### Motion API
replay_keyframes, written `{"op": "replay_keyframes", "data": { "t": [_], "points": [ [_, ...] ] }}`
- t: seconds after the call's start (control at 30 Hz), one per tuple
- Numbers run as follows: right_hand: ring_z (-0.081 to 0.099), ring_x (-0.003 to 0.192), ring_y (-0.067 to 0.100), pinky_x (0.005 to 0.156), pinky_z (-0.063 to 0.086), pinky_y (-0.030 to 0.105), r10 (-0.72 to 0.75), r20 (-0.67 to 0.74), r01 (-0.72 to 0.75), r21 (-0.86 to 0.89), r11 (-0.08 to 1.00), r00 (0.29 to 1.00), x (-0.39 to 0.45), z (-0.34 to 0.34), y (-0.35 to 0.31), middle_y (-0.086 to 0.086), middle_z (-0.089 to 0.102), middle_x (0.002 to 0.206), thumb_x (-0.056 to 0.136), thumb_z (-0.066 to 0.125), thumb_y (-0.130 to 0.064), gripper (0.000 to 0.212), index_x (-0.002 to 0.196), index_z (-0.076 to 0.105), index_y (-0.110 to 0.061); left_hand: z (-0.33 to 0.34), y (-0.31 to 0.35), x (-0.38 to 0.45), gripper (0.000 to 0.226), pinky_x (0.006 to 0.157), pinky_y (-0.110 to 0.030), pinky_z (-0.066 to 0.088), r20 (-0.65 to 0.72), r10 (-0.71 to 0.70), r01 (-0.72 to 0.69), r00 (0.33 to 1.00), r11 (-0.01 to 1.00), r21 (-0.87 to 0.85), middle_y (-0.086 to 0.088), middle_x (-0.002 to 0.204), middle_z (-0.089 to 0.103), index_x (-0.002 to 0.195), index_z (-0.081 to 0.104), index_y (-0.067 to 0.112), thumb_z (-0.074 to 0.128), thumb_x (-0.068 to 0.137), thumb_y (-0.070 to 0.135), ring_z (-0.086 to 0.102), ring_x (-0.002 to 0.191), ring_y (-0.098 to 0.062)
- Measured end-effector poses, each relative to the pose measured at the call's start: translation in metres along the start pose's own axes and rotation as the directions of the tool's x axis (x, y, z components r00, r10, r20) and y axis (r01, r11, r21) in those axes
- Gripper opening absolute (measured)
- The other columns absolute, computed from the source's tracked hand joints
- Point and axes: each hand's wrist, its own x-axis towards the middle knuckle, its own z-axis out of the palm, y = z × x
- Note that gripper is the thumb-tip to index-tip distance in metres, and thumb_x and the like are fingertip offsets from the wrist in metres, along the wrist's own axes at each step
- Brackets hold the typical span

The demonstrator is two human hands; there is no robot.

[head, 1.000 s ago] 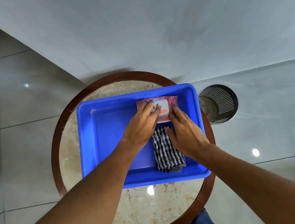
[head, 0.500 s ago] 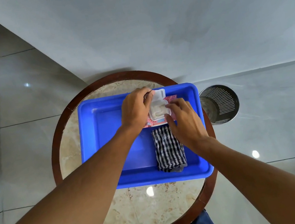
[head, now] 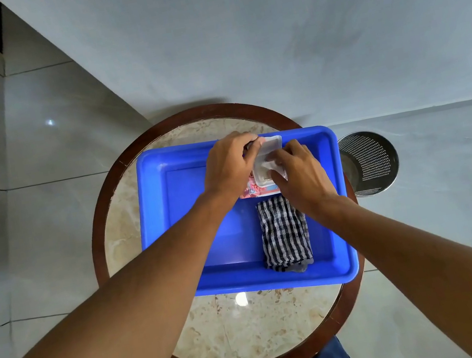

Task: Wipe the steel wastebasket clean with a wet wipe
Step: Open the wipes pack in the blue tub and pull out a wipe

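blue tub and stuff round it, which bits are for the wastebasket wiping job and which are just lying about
For the job:
- wet wipe pack, lid flipped open, in the blue tub
- steel wastebasket, on the floor beside the table
- left hand holding the pack
- right hand at the pack's opening

Just lying about:
- checked cloth, folded in the tub
- blue tub
- round table

A blue tray (head: 162, 198) holding a checked cloth (head: 283, 233) sits on a round marble-topped table (head: 248, 328).

Head view, high above, facing straight down (wide-angle), round table (head: 254, 327) centred, close
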Motion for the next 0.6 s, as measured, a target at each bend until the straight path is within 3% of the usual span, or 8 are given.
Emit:
{"op": "replay_keyframes", "data": {
  "t": [0.27,0.4,0.6],
  "points": [
    [0.056,0.122,0.034,0.083,0.050,0.037,-0.006,-0.020,0.006,-0.016,1.000,1.000,0.003,-0.002,0.000,0.010,0.062,0.129,0.102,0.078,-0.022,0.023,0.120,0.075,-0.007,0.001,-0.001,0.000,0.031,0.075,-0.051,0.061,-0.007,0.020,-0.020,1.000,1.000,-0.012,-0.013,0.100,0.079,0.112,0.079,0.007,0.060,0.109,0.031,0.072,0.086,-0.030],
    [0.059,0.121,0.034,0.087,0.050,0.043,-0.037,-0.040,0.036,-0.019,0.999,0.999,-0.002,-0.008,0.003,0.008,0.069,0.124,0.104,0.071,-0.023,0.019,0.117,0.070,-0.010,0.001,0.000,-0.002,0.030,0.076,-0.052,0.060,0.010,0.025,-0.025,1.000,1.000,0.000,-0.013,0.099,0.078,0.112,0.077,0.007,0.059,0.109,0.030,0.072,0.086,-0.031],
    [0.063,0.118,0.030,0.078,0.045,0.038,-0.078,-0.066,0.083,0.081,0.993,0.995,-0.013,-0.013,0.007,0.005,0.074,0.119,0.110,0.060,-0.022,0.014,0.118,0.062,-0.010,0.000,0.006,-0.006,0.031,0.081,-0.053,0.060,0.030,0.019,-0.020,0.999,0.998,0.053,-0.015,0.107,0.078,0.117,0.076,0.006,0.058,0.110,0.031,0.072,0.093,-0.034]
  ]
}}
